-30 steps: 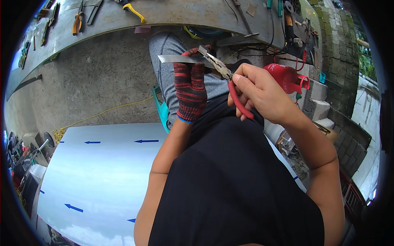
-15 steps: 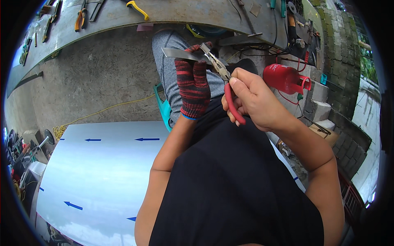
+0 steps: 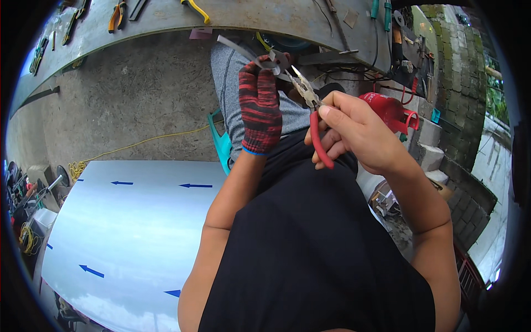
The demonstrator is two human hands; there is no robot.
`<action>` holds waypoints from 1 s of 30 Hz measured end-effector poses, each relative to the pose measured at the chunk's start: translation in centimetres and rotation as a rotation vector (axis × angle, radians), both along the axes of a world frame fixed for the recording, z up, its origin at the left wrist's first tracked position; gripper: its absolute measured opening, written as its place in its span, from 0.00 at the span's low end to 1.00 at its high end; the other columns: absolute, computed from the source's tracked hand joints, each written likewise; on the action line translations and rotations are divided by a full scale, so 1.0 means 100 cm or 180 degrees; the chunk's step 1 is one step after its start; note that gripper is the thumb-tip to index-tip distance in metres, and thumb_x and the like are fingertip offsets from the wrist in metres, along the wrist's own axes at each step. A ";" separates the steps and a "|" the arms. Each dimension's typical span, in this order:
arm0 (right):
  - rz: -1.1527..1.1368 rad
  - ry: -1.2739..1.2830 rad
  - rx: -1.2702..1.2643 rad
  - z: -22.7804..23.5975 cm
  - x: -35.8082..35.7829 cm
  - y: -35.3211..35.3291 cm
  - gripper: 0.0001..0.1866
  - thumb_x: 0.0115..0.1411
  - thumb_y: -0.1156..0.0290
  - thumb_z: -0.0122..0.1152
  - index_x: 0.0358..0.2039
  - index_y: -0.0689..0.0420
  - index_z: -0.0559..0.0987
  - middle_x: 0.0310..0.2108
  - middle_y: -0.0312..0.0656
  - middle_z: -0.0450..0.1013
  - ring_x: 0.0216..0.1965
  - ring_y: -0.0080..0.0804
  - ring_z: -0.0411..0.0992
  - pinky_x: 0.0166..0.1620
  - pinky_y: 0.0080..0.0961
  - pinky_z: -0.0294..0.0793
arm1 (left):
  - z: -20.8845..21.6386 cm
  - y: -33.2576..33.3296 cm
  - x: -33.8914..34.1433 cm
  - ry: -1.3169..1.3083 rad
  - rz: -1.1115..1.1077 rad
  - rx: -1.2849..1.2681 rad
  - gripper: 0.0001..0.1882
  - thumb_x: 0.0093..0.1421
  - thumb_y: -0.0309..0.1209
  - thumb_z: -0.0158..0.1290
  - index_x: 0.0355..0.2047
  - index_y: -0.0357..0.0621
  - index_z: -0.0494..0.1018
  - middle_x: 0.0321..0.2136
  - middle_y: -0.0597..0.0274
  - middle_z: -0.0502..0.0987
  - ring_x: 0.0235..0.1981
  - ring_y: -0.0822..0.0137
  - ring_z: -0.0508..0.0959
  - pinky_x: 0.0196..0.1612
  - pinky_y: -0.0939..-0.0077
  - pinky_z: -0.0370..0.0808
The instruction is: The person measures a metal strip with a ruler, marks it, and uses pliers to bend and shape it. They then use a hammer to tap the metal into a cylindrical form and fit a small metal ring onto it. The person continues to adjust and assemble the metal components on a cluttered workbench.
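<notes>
My left hand (image 3: 261, 105), in a red-and-black knit glove with a blue cuff, grips a thin metal strip (image 3: 237, 48) above my knee. The strip slants up to the left, and its near end by the fingertips looks bent. My bare right hand (image 3: 359, 130) is wrapped round pliers (image 3: 315, 130) with red handles. Their metal jaws are spread, pointing up and left just right of the strip's end, and seem apart from it. Part of the strip is hidden by the gloved fingers.
Ahead lies a metal workbench (image 3: 160, 22) with orange-handled pliers (image 3: 117, 16) and a yellow-handled tool (image 3: 198, 11). A red gas cylinder (image 3: 387, 110) stands at right. A pale sheet with blue arrows (image 3: 138, 232) lies left, near a teal stool (image 3: 220, 141) and yellow cord (image 3: 160, 136).
The pliers have come off the strip's end, shifting slightly right and down, and their jaws have opened. My left hand has tilted the strip more steeply. The whole view has shifted a little.
</notes>
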State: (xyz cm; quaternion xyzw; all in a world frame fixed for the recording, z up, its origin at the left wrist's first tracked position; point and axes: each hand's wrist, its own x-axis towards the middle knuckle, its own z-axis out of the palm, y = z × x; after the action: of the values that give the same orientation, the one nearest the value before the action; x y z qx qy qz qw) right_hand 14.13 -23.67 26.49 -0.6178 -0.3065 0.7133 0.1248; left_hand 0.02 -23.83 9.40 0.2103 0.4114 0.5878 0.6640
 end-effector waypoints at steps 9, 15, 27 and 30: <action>0.0736 -0.1174 0.1224 0.020 0.007 0.007 0.11 0.73 0.70 0.51 0.48 0.64 0.70 0.34 0.42 0.77 0.30 0.24 0.79 0.35 0.21 0.78 | 0.016 0.000 0.001 -0.1688 0.0040 -0.0183 0.13 0.76 0.33 0.45 0.58 0.45 0.68 0.58 0.47 0.75 0.53 0.66 0.77 0.51 0.73 0.77; 0.0614 -0.1899 0.2313 0.006 0.006 0.017 0.15 0.64 0.73 0.63 0.47 0.66 0.72 0.31 0.49 0.79 0.30 0.39 0.80 0.38 0.33 0.78 | 0.023 -0.004 0.008 -0.1521 -0.0004 -0.0197 0.13 0.76 0.34 0.46 0.57 0.44 0.68 0.57 0.48 0.76 0.49 0.68 0.79 0.48 0.76 0.78; 0.0458 -0.1764 0.2403 -0.040 -0.003 0.030 0.24 0.56 0.72 0.73 0.50 0.65 0.73 0.36 0.49 0.82 0.36 0.37 0.82 0.42 0.32 0.80 | 0.037 -0.014 0.020 -0.0289 -0.0025 -0.0389 0.15 0.75 0.32 0.49 0.57 0.41 0.67 0.45 0.60 0.78 0.37 0.75 0.77 0.41 0.78 0.77; 0.0354 -0.1742 0.2237 -0.045 -0.004 0.030 0.25 0.55 0.72 0.73 0.50 0.65 0.74 0.37 0.50 0.82 0.36 0.38 0.83 0.42 0.32 0.81 | 0.035 -0.017 0.023 0.0201 -0.0037 -0.0358 0.15 0.75 0.33 0.48 0.58 0.41 0.67 0.47 0.63 0.76 0.40 0.78 0.75 0.42 0.82 0.74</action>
State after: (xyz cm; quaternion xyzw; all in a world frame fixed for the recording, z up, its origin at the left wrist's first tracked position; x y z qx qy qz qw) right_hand 13.69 -20.67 21.95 -0.6864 -0.5847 0.3818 0.2029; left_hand 2.31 -25.54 12.90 0.1936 0.4634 0.5530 0.6648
